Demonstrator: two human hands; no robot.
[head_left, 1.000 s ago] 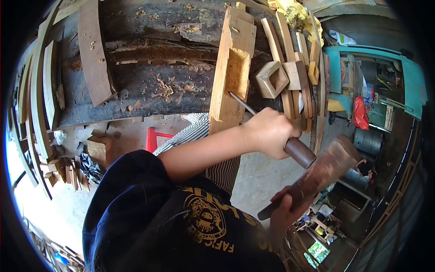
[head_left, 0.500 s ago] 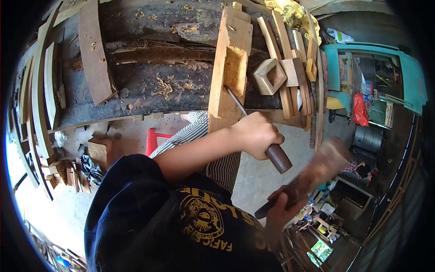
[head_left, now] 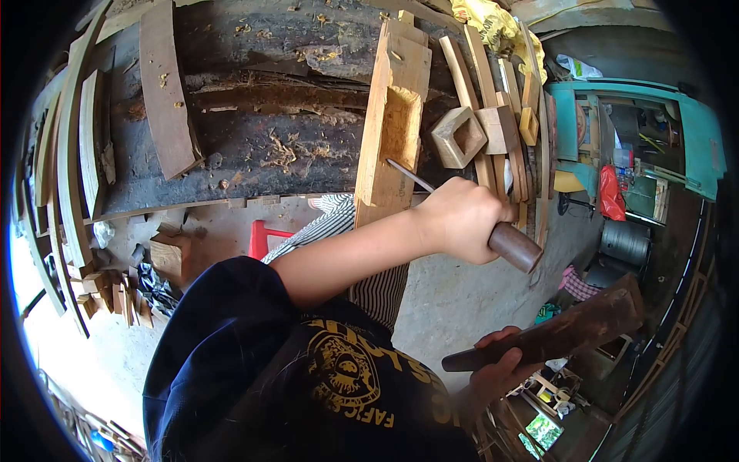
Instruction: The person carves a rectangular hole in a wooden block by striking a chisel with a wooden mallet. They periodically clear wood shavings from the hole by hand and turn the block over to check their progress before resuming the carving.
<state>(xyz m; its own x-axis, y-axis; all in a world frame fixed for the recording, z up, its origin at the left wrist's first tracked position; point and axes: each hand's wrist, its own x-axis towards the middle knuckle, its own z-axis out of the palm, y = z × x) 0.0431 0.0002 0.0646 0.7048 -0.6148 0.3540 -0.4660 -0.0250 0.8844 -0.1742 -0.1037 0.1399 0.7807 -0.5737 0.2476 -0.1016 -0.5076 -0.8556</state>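
Observation:
My left hand [head_left: 466, 219] is wrapped around a chisel [head_left: 517, 248] with a dark round handle. Its thin metal blade slants up and left, the tip resting at the near end of a hollow cut into a pale wooden block [head_left: 375, 162]. Lower right, my right hand [head_left: 499, 371] grips the narrow end of a dark wooden mallet [head_left: 573, 327], whose thick head points up and right, apart from the chisel. The block lies across a dark log bench [head_left: 269, 173] strewn with wood chips.
Right of the block lie a hollowed wooden piece [head_left: 459, 137] and several wood strips. A brown board [head_left: 165, 92] and long planks [head_left: 69, 154] lie left. A red stool [head_left: 262, 237] stands below the bench; a teal machine frame [head_left: 700, 138] is at far right.
My left hand has moved right and slightly up, laying the chisel at a lower slant. The mallet has swung down and to the right, away from the chisel handle.

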